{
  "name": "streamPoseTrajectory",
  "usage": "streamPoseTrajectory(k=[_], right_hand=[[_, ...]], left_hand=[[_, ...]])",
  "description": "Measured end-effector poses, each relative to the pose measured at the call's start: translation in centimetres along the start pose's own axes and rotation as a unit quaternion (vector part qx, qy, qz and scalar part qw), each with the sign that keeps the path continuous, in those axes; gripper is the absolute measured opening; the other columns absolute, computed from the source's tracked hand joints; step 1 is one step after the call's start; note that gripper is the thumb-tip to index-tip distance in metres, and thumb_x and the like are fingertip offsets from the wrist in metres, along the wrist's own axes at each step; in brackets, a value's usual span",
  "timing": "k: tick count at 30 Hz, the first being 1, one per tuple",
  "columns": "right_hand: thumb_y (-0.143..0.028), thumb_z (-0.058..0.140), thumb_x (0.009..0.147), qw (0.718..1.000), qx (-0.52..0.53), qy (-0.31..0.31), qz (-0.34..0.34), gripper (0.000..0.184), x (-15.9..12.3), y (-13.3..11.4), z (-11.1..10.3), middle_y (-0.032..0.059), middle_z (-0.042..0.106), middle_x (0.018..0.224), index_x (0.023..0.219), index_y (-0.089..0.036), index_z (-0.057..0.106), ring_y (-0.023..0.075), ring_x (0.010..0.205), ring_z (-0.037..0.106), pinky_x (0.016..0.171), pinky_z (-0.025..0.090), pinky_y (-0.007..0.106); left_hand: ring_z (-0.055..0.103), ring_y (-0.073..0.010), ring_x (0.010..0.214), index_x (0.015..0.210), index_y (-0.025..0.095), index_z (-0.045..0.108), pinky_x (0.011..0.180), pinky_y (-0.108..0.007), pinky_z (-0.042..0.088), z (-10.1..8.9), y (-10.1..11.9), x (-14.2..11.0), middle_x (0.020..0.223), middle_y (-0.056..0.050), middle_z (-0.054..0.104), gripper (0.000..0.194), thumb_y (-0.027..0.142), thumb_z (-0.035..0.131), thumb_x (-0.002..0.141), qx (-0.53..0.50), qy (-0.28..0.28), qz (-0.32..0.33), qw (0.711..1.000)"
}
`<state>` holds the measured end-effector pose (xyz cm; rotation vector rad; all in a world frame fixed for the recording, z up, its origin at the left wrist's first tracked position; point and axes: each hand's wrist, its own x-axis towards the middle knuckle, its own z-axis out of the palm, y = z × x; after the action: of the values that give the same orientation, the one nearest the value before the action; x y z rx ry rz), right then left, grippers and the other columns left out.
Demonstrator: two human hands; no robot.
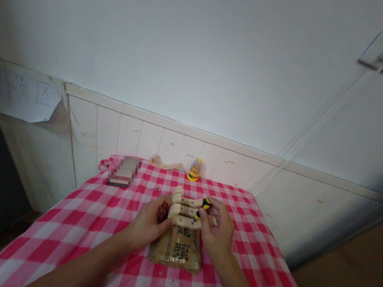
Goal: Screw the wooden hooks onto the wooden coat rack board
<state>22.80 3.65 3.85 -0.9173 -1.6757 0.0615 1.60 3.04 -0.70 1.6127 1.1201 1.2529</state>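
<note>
A pale wooden assembly (pixel 188 211) of curved strips with dark screw holes lies over a brown wrapped package (pixel 176 248) printed with dark characters. My left hand (pixel 153 219) is closed on the assembly's curled left end, fingers and thumb pressed to its sides. In my right hand (pixel 217 228) is a short black-and-yellow screwdriver (pixel 205 204), pinched between thumb and fingers. Its lower end meets the nearest strip toward the right; whether the tip sits in a screw cannot be made out. Small metal pieces (pixel 155 189) lie on the cloth beyond my left hand.
A red-and-white checked tablecloth (pixel 106 269) covers the table. Along the back stand a yellow-capped bottle (pixel 195 169) and a loose curved wooden piece (pixel 165 163). A blurred-out flat object (pixel 125 171) lies at back left. Behind rises a white panelled wall (pixel 149 137).
</note>
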Motion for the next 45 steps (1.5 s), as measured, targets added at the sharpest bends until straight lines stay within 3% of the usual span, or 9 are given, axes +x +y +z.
streamPoseTrajectory(k=[8,20,40,45], right_hand=[[-0.020,0.068,0.090,1.000,0.012,0.008,0.028,0.025,0.33,-0.20,-0.09,0.0061,0.076,0.101,0.115,-0.024,0.069,0.0216,0.085,0.075,0.076,0.065,0.036],[-0.019,0.071,0.088,1.000,0.010,0.025,0.008,0.024,0.58,-0.41,-0.09,0.0029,0.073,0.094,0.110,-0.025,0.070,0.0192,0.078,0.070,0.067,0.061,0.032],[-0.023,0.070,0.089,1.000,-0.010,0.029,-0.004,0.021,0.47,-0.25,-0.03,0.0030,0.071,0.092,0.110,-0.024,0.068,0.0185,0.074,0.068,0.065,0.060,0.032],[-0.024,0.071,0.090,0.996,0.003,0.083,0.020,0.024,0.49,0.04,-0.44,0.0032,0.071,0.095,0.114,-0.024,0.066,0.0187,0.076,0.068,0.068,0.060,0.032]], left_hand=[[0.053,-0.0137,0.061,0.094,0.020,0.057,0.055,-0.024,0.039,-0.02,0.33,-0.01,0.076,0.002,0.062,0.025,0.034,0.075,0.082,0.001,0.003,-0.001,1.000],[0.055,-0.0148,0.065,0.097,0.021,0.057,0.057,-0.025,0.041,0.10,-0.14,-0.01,0.078,0.001,0.062,0.026,0.035,0.074,0.084,-0.026,-0.007,0.007,1.000],[0.056,-0.0155,0.064,0.097,0.021,0.058,0.056,-0.025,0.040,0.01,-0.27,0.02,0.077,0.001,0.063,0.028,0.036,0.076,0.083,-0.007,-0.004,0.002,1.000],[0.058,-0.0162,0.066,0.094,0.021,0.059,0.059,-0.026,0.043,-0.05,0.43,-0.09,0.078,0.001,0.065,0.023,0.033,0.074,0.083,0.008,0.009,-0.002,1.000]])
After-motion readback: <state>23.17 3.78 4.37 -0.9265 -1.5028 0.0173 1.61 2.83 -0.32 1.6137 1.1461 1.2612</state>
